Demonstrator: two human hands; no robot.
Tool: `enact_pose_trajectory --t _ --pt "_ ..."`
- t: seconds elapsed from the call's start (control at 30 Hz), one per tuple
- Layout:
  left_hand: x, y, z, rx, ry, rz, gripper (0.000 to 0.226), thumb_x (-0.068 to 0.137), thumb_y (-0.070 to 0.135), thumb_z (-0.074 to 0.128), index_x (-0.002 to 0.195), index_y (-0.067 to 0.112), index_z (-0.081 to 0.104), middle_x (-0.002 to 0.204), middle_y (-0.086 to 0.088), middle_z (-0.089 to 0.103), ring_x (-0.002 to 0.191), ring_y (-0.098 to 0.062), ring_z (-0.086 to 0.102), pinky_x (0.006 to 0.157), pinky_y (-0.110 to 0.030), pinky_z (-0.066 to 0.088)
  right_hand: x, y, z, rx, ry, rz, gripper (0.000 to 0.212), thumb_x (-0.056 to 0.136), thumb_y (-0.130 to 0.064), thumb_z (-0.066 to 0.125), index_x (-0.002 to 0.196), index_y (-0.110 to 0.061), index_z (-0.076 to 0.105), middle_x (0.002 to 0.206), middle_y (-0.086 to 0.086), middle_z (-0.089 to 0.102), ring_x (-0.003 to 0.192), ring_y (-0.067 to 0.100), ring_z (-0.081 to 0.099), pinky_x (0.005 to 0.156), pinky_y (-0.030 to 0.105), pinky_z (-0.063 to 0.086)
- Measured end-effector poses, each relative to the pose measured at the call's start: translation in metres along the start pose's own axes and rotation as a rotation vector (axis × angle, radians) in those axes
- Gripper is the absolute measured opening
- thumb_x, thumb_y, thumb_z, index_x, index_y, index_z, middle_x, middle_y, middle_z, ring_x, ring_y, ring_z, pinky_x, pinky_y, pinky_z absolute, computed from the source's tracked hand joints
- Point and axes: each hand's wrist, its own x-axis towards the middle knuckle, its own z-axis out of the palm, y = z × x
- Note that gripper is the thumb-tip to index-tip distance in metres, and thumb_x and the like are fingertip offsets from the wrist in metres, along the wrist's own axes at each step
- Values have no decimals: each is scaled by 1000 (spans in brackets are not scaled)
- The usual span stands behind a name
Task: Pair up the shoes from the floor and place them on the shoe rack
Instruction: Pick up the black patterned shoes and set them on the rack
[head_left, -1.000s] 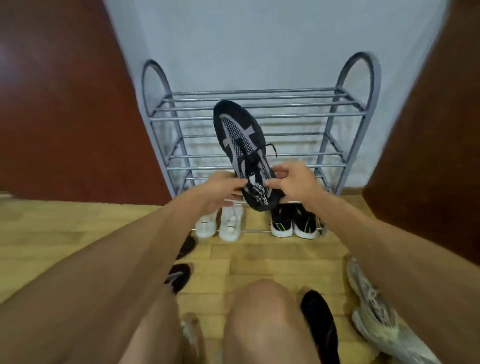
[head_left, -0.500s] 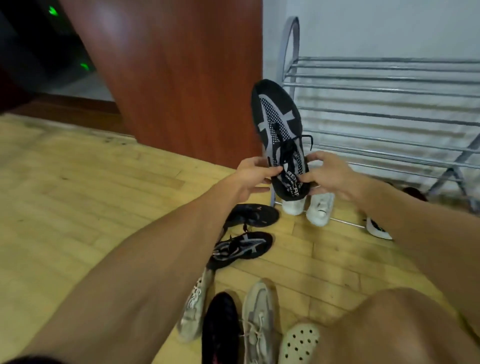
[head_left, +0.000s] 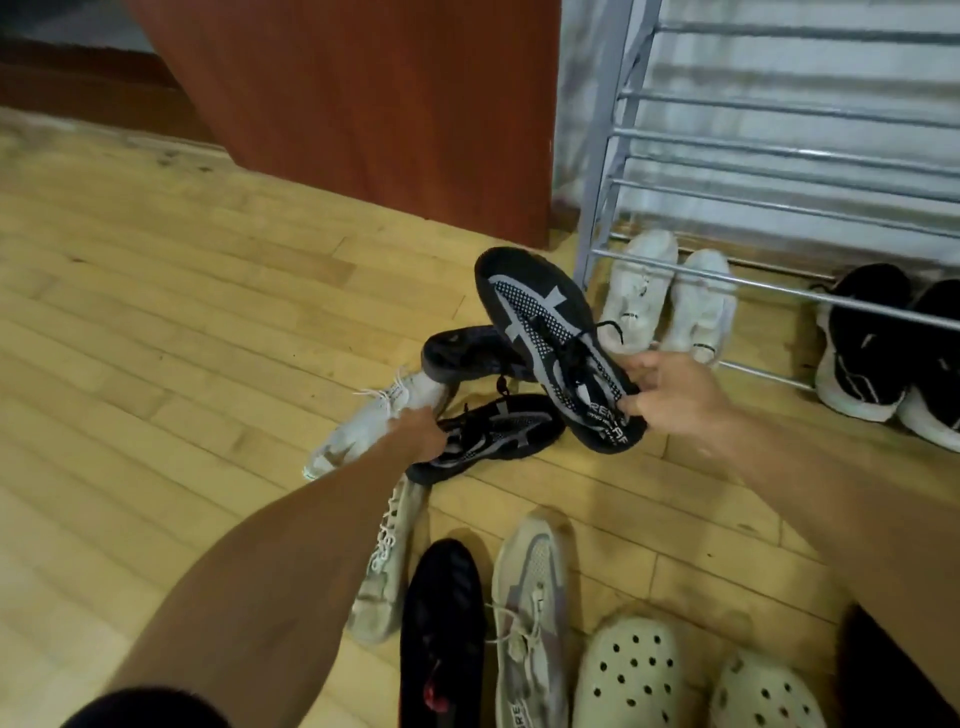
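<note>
Wood floor (head_left: 156, 322) open leftward, shoes (head_left: 498, 436) crowding rack (head_left: 597, 228)

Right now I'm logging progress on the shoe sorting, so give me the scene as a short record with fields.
right hand: holds a black and grey shoe by the heel, off the floor
left hand: on the matching shoe on the floor
rack: bottom shelf holds a white pair and a black and white pair
floor: several loose shoes and cream clogs

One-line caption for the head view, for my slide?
Right hand holds one black shoe; left hand reaches its mate on the floor.
</note>
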Motion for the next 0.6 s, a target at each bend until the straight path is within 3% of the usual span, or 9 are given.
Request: enact_pose_trajectory --t 0.13,0.23,0.33,0.4,0.5,0.6 --pt "22 -16 24 -18 56 -86 59 92 11 47 148 14 29 149 -24 33 134 -43 37 107 -45 33 11 23 7 -125 -57 11 59 80 -7 73 135 -19 55 120 10 66 110 26 62 98 36 50" --pt "40 -18 32 -54 47 -141 53 89 19 52 140 7 41 142 -24 44 131 -42 42 106 -46 34 12 36 10 -113 -92 33 56 82 -3 68 136 -16 55 115 13 67 105 27 63 91 34 52" --pt "39 -16 37 -108 -59 -156 48 83 23 63 123 -4 57 125 -18 60 105 -31 59 79 -35 45 9 43 5 -130 -98 41 51 84 -3 65 133 -14 57 106 10 68 95 23 62 83 30 52" --pt "31 -10 47 -99 -176 -135 51 84 25 65 122 -7 55 112 -10 60 90 -23 53 68 -29 44 6 46 -1 -143 -80 57 50 85 -2 63 133 -13 58 104 10 67 92 22 61 78 28 49" --pt "23 -6 72 30 -197 -140 75 78 42 69 135 2 42 135 -18 48 121 -34 49 99 -42 45 -1 48 -10 -158 -47 81 51 85 -2 61 135 -14 56 118 13 66 105 29 63 82 30 51" --pt "13 -4 86 -6 -167 -139 73 83 31 65 140 2 31 141 -21 41 130 -36 42 106 -46 41 -9 49 -20 -178 -18 107 55 83 -4 62 135 -19 55 122 13 65 108 29 63 75 26 50"
